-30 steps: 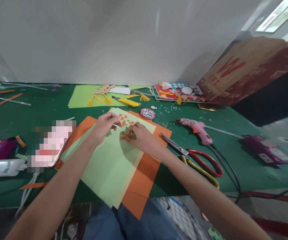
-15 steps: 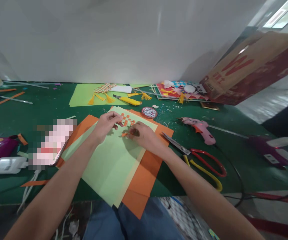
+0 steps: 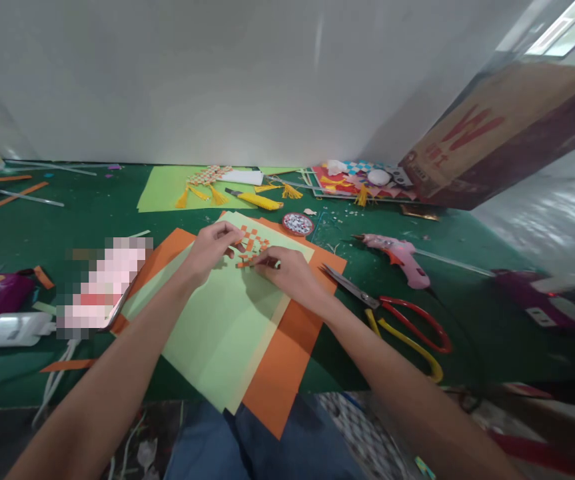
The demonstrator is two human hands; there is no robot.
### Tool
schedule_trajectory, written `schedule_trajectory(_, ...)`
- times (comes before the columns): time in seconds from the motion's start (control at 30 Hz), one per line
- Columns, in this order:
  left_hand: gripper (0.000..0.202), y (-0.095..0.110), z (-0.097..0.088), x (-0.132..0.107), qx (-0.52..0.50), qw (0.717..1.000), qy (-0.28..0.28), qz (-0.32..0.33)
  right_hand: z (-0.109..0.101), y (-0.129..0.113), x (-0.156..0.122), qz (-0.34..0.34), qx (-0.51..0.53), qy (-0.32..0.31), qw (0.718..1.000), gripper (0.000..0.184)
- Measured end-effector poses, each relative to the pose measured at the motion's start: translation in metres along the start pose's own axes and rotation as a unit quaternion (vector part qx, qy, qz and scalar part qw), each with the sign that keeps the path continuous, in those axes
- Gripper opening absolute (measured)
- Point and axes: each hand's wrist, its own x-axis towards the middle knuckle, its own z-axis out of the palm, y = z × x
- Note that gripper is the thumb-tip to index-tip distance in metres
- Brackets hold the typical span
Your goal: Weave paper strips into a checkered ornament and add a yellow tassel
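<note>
A small orange-and-green checkered paper weave [image 3: 255,239] lies near the top of a light green sheet [image 3: 212,333]. My left hand [image 3: 212,250] is closed in a pinch at the weave's left edge. My right hand [image 3: 287,270] bends over its lower right side, fingertips pressed on an orange paper strip [image 3: 244,263] along the near edge. The fingers hide part of the weave. Beneath the green sheet are orange sheets [image 3: 280,353].
Scissors [image 3: 360,292] and a pink glue gun [image 3: 400,257] lie to the right. Behind the sheets are a round dish of small beads [image 3: 298,224], a yellow utility knife [image 3: 257,200] and tasselled paper pieces [image 3: 207,180]. A phone [image 3: 102,287] sits left; a paper bag [image 3: 487,133] stands back right.
My right hand has turned slightly, and the orange strip has moved up and left, from apart to against the weave's near edge. My left hand stays in place.
</note>
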Motion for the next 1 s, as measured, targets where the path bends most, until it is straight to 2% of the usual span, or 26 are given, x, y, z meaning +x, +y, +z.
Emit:
schedule_trajectory(0.13,0.018,-0.001,0.000,0.001,-0.009,1.000,0.006,0.004,0.008,-0.001,0.002,-0.010,-0.063,0.040,0.997,0.020)
schedule_trajectory(0.2,0.017,-0.001,0.000,0.001,-0.011,1.000,0.009,0.007,0.013,0.000,0.002,-0.030,-0.125,0.031,0.991,0.026)
schedule_trajectory(0.3,0.018,0.001,0.001,0.000,-0.011,1.000,0.013,0.004,0.019,0.002,0.003,-0.044,-0.176,0.013,0.983,0.025)
schedule_trajectory(0.67,0.015,-0.003,0.000,0.001,-0.009,1.000,0.019,0.005,0.013,0.007,0.006,-0.051,-0.111,0.002,0.993,0.010)
schedule_trajectory(0.87,0.016,-0.001,0.001,0.002,-0.005,1.000,0.024,-0.006,0.015,0.007,0.006,-0.040,-0.088,0.011,0.995,0.014)
schedule_trajectory(1.0,0.016,0.002,0.002,0.000,-0.004,1.000,0.028,-0.012,0.014,0.006,0.005,-0.040,-0.125,0.014,0.991,0.020)
